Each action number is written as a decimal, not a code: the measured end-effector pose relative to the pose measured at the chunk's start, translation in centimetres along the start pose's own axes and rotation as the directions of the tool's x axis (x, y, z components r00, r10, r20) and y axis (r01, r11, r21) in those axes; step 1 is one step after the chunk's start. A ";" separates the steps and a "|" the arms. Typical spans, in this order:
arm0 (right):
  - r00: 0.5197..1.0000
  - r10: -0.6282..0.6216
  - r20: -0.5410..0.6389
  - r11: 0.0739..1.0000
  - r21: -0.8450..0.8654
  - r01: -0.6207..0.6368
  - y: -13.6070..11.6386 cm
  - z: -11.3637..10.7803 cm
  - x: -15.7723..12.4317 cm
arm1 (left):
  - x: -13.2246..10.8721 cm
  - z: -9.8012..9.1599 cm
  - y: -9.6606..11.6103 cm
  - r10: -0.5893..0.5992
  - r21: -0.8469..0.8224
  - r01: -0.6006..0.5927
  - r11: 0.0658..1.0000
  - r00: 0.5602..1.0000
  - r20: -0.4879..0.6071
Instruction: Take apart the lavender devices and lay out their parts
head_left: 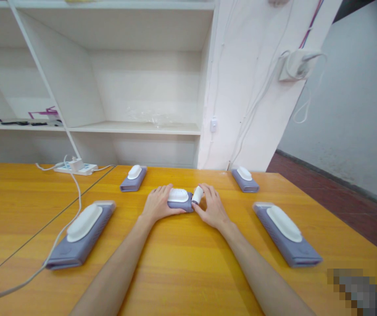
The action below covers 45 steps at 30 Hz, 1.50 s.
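My left hand [157, 204] is wrapped round the left end of a grey-purple flat device [183, 205] with a white, ribbed oval block on top. The device lies on the wooden table in front of me. A small white cylinder-like piece [197, 194] with a dark lower end is pinched between the thumb and fingers of my right hand [213, 208]. It is tilted at the device's right end; whether the two are joined I cannot tell.
Similar grey-purple devices with white oval tops lie at the near left [66, 250], far left [125, 185], near right [293, 252] and far right [248, 186]. A white cable [79, 197] runs from a power strip [87, 169] across the left side. White shelves [135, 127] stand behind the table [171, 272].
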State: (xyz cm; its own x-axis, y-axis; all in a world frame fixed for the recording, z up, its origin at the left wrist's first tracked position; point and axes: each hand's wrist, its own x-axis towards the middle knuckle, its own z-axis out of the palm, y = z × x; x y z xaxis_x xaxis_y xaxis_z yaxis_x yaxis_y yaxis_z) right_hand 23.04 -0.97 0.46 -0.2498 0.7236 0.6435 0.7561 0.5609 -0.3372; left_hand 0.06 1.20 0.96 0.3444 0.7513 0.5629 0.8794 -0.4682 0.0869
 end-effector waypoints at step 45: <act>0.981 0.101 -0.166 0.989 0.128 -0.080 2.2 0.2 -1.0 | 0.0 0.2 -0.1 -0.001 0.015 0.001 1.000 1.000 0.004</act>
State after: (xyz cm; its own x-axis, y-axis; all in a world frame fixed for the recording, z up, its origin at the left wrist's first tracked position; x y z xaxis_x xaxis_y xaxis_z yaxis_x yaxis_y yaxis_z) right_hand 24.80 -0.40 -1.03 -0.0684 0.6993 0.7115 0.6903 0.5481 -0.4723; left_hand 0.09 1.36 0.76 0.3447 0.7539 0.5593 0.8845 -0.4604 0.0754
